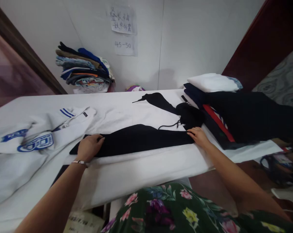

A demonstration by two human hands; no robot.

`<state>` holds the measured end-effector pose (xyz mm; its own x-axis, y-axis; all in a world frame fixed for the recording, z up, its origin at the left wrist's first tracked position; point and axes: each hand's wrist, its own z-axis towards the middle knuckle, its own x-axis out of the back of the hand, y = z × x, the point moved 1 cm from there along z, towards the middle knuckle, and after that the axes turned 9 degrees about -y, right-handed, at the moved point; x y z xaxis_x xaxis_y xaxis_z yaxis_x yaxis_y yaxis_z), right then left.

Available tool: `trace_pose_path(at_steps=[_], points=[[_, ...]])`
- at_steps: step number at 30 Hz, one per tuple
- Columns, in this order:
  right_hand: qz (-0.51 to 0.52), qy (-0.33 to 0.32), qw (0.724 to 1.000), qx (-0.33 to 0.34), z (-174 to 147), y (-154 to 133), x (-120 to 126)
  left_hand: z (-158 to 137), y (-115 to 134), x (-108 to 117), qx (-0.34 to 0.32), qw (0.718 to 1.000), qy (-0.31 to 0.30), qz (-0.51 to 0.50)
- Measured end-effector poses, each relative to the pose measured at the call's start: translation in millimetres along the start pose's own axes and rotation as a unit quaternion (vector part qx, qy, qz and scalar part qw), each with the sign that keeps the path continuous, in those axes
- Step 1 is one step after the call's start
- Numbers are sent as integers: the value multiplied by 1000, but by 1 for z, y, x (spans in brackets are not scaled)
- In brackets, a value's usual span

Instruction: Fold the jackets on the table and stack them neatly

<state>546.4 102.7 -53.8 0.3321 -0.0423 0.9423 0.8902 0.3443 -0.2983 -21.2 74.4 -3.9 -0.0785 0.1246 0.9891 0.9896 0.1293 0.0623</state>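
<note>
the black-and-white hooded garment lies on the desk, its black sleeve extending between the hands. the right hand pinches one end; the left hand covers the other, grip indeterminable.

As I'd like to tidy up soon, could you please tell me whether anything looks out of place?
Nothing looks spilled or damaged, but the white garment with blue lettering lies rumpled at the left, unlike the clothes stack behind it.

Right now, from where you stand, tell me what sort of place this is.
Likely a clothing workroom or stockroom: a hoodie lies on a white table, folded clothes are piled at the back, and handwritten notes hang on the wall.
</note>
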Motion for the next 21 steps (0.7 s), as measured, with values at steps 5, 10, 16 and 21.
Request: trace_pose_path(at_steps=[5,10,16,21], points=[[-36,84,996,17,-11,-20,1,-6,-5,-9,-33,998,47,-11],[32,100,980,169,-3,-96,-11,-14,-8,0,-8,995,83,-46],[39,-100,968,226,26,-151,-46,-24,-25,8,132,988,48,-60],[14,-151,966,208,38,-141,-73,-29,-43,3,197,975,25,-96]])
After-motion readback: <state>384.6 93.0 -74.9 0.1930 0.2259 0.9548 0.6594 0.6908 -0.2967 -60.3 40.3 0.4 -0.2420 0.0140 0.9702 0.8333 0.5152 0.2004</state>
